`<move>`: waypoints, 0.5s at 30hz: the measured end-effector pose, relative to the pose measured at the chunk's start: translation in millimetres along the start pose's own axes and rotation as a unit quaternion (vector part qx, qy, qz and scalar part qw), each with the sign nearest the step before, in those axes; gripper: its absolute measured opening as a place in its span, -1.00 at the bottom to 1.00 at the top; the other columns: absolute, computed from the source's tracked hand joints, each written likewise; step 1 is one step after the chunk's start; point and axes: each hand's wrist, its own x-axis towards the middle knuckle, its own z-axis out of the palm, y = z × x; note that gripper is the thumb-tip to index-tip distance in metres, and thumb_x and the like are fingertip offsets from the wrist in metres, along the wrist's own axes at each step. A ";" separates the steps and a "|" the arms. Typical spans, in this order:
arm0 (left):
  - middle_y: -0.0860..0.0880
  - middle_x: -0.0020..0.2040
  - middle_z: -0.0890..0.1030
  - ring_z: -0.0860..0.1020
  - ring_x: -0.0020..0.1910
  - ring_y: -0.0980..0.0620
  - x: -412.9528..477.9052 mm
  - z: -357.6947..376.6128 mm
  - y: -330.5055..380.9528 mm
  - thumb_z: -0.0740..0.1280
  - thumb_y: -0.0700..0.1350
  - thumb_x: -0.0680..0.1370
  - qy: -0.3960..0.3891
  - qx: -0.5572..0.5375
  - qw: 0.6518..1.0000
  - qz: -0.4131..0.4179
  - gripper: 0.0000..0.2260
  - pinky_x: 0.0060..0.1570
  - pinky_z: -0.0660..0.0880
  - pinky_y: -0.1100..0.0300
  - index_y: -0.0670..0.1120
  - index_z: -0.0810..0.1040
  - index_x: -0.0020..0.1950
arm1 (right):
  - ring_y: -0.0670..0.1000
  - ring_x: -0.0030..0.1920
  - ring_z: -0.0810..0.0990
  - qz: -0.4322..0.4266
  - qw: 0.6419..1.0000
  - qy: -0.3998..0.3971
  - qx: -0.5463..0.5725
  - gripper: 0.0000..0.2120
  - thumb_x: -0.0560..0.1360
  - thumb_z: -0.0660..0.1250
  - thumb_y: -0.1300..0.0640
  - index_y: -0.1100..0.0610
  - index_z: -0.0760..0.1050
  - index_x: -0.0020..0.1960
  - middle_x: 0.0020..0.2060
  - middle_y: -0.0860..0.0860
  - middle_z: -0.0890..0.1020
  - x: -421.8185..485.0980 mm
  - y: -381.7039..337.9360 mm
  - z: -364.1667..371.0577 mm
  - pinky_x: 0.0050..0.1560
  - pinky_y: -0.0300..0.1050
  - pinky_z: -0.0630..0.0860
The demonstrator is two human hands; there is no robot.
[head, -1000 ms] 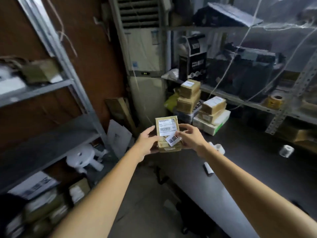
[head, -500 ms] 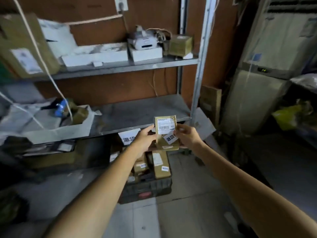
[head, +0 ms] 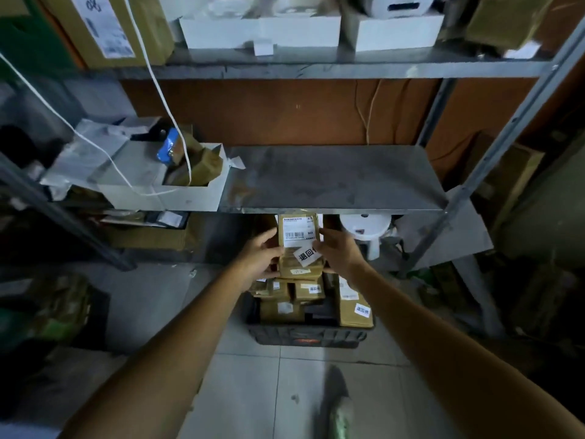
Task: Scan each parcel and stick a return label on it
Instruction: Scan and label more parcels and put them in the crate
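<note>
A small brown cardboard parcel (head: 297, 228) with a white barcode label is held upright between both hands, just below the front edge of a metal shelf. My left hand (head: 261, 259) grips its left side. My right hand (head: 337, 251) holds its right side, thumb on a white return label (head: 306, 255) stuck aslant across the parcel's lower front. Directly beneath, a black crate (head: 307, 335) on the floor holds several brown parcels (head: 353, 307), some bearing the same white return label.
A bare grey metal shelf (head: 332, 177) spans the middle, with an open white box of packets (head: 164, 185) at its left. A white stool (head: 365, 229) stands under the shelf at right. Cardboard leans by the right upright. Tiled floor lies below.
The view has swung left from the worktable to the shelving and tilted down. Both hands carried the parcel along and now hold it over the black crate, the return label lying flatter on it.
</note>
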 end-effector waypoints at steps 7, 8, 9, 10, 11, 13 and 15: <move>0.06 0.27 0.45 0.59 0.17 -0.07 93.3 -36.7 -32.1 0.44 -0.17 0.50 0.054 -0.048 0.996 -0.060 -0.41 -0.12 0.61 0.05 0.15 0.33 0.47 | 0.10 0.10 0.66 0.000 0.997 -0.071 -0.022 -0.66 0.56 0.37 0.18 0.07 0.50 0.33 0.14 0.08 0.64 119.6 40.9 53.2 -0.05 0.06 0.68; 0.08 0.25 0.50 0.61 0.14 -0.05 106.4 -42.8 -40.7 0.45 -0.16 0.49 0.056 -0.057 0.995 -0.066 -0.42 -0.18 0.61 0.09 0.15 0.35 0.45 | 0.09 0.11 0.66 0.008 0.997 -0.079 -0.019 -0.66 0.56 0.37 0.18 0.06 0.50 0.32 0.15 0.06 0.64 134.3 50.4 62.4 -0.06 0.05 0.68; 0.12 0.19 0.56 0.64 0.08 0.00 118.7 -47.4 -50.7 0.47 -0.15 0.48 0.056 -0.062 0.994 -0.071 -0.45 -0.22 0.61 0.14 0.15 0.39 0.40 | 0.08 0.10 0.66 0.024 0.996 -0.085 -0.018 -0.66 0.56 0.38 0.17 0.05 0.49 0.32 0.14 0.06 0.64 146.8 60.1 70.7 -0.08 0.04 0.68; 0.13 0.13 0.61 0.66 0.02 0.03 131.0 -51.7 -63.4 0.48 -0.14 0.47 0.056 -0.064 0.993 -0.079 -0.51 -0.24 0.61 0.16 0.14 0.44 0.34 | 0.06 0.08 0.67 0.045 0.995 -0.092 -0.019 -0.67 0.56 0.38 0.16 0.04 0.48 0.31 0.13 0.06 0.65 157.9 71.8 79.1 -0.11 0.01 0.68; 0.11 0.10 0.64 0.67 0.00 0.05 143.9 -55.8 -79.3 0.49 -0.13 0.46 0.056 -0.062 0.992 -0.089 -0.55 -0.23 0.61 0.16 0.13 0.48 0.30 | 0.03 0.04 0.67 0.066 0.993 -0.097 -0.018 -0.68 0.56 0.38 0.15 0.03 0.47 0.29 0.12 0.06 0.66 168.3 86.0 88.2 -0.18 -0.07 0.67; 0.04 0.11 0.66 0.67 0.01 0.03 169.6 -62.5 -112.2 0.49 -0.13 0.47 0.050 -0.053 0.992 -0.105 -0.59 -0.18 0.62 0.13 0.12 0.52 0.27 | -0.04 -0.05 0.65 0.095 0.991 -0.092 -0.009 -0.72 0.56 0.38 0.18 0.00 0.47 0.24 0.13 0.06 0.65 185.6 119.1 106.2 -0.34 -0.26 0.58; 0.01 0.10 0.66 0.65 0.04 -0.03 196.2 -66.5 -147.7 0.46 -0.17 0.49 0.042 -0.050 0.991 -0.119 -0.57 -0.17 0.61 0.11 0.09 0.50 0.32 | -0.04 -0.05 0.63 0.123 0.989 -0.086 -0.002 -0.72 0.56 0.37 0.19 -0.03 0.46 0.23 0.13 0.07 0.64 199.3 156.9 122.4 -0.37 -0.26 0.57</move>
